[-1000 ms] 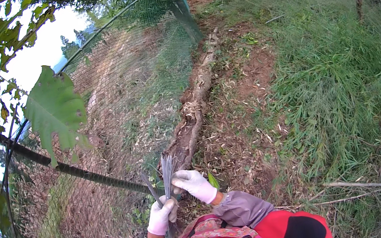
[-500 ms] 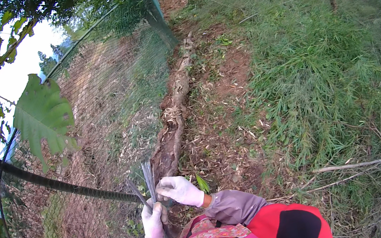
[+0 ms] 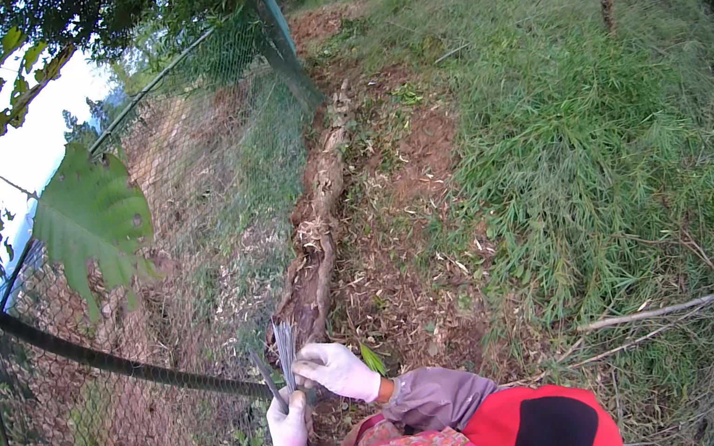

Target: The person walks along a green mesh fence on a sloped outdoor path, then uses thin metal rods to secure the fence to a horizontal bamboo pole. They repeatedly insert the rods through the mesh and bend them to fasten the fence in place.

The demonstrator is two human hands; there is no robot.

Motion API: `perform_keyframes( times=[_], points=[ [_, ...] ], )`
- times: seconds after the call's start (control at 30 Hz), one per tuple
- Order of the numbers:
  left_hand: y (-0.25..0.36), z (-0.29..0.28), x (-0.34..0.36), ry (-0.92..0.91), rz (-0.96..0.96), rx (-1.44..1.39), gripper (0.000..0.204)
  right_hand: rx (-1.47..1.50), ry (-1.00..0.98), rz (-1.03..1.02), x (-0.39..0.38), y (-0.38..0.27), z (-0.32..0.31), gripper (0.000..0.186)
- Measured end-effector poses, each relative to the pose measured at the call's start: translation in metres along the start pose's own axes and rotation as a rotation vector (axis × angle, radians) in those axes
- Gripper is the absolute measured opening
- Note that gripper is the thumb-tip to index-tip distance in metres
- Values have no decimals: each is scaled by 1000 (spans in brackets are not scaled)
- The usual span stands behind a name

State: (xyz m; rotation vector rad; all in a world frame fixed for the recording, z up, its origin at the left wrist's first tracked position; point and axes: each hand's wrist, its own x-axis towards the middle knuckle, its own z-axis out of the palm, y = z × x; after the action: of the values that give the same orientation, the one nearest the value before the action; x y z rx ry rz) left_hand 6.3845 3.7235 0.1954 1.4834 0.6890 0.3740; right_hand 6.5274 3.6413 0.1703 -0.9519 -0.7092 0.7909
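My left hand (image 3: 288, 433), in a white glove, is closed around a bundle of thin grey wires (image 3: 286, 346) that stands upright and fans out a little at the top. A thicker, dark grey bar-like piece (image 3: 263, 373) sticks up from the same grip, leaning left of the wires. Beside the bundle is my right hand (image 3: 342, 371), also gloved in white. Its thumb and fingers are pinched together against the wires' right side; what lies between the fingertips is too small to make out.
A green mesh fence (image 3: 181, 186) with a dark, curved rail (image 3: 136, 369) runs along the left. Beyond my hands, a long log (image 3: 327, 185) lies on bare soil. Tall grass (image 3: 577, 129) covers the right; a dry branch (image 3: 673, 308) lies there. A big leaf (image 3: 91, 215) hangs at left.
The view has shifted slightly, so the log and hands sit a little lower. Both hands keep almost the same pose, the right one still pinching beside the wire bundle.
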Motion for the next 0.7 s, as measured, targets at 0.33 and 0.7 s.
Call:
perform_keyframes(
  times=[0.33,0.7],
  points=[
    [-4,6,0,85,51,21,17,-27,-34,42,-2,0,0,20],
    [-12,17,1,80,253,164,11,-60,-101,159,-14,-11,-16,27]
  ],
)
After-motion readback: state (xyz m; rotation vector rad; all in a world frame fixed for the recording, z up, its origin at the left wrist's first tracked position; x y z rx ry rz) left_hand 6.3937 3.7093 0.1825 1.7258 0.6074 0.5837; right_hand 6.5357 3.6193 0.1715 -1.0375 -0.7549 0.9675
